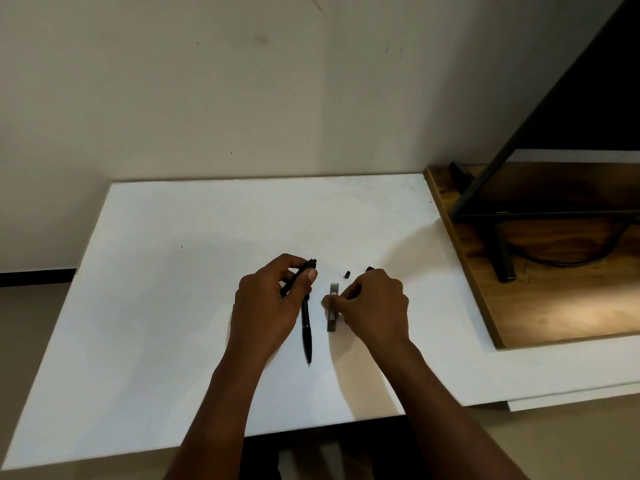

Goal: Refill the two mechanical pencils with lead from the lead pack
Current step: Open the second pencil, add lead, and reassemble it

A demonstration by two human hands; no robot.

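Note:
My left hand (268, 306) is closed around a black mechanical pencil (301, 275), held tilted with its top end pointing up and right. A second black pencil (307, 332) lies flat on the white board (156, 323), tip toward me, just right of that hand. My right hand (375, 304) pinches the grey lead pack (333, 306), which lies lengthwise on the board. A small black cap (347, 274) sits loose beyond the pack. Another small dark piece (369, 269) peeks out behind my right hand's knuckles.
The white board rests on a table against a pale wall (242, 81). To the right, a wooden surface (554, 299) carries a black metal frame (502, 251) and a dark cable (568, 261). A second white sheet edge (571, 398) shows under the board at the right.

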